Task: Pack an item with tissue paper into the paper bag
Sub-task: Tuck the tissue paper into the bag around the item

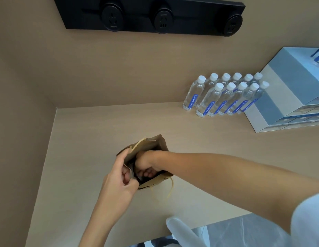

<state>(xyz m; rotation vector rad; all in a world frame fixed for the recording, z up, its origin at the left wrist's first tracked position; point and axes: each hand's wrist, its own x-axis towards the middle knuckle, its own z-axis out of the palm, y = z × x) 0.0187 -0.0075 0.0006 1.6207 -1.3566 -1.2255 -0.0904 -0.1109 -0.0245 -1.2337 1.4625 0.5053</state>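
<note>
Paper bag [156,143] is standing open on the table [101,125] in front of you, and your left hand [119,179] is pinching its near-left rim in a closed grip. Your right hand [146,164] is reaching down inside the bag's mouth with fingers curled, though whether that grip is holding the item or tissue is hidden. Water bottles [224,97] are standing well apart at the right, beside stacked boxes [283,97].
</note>
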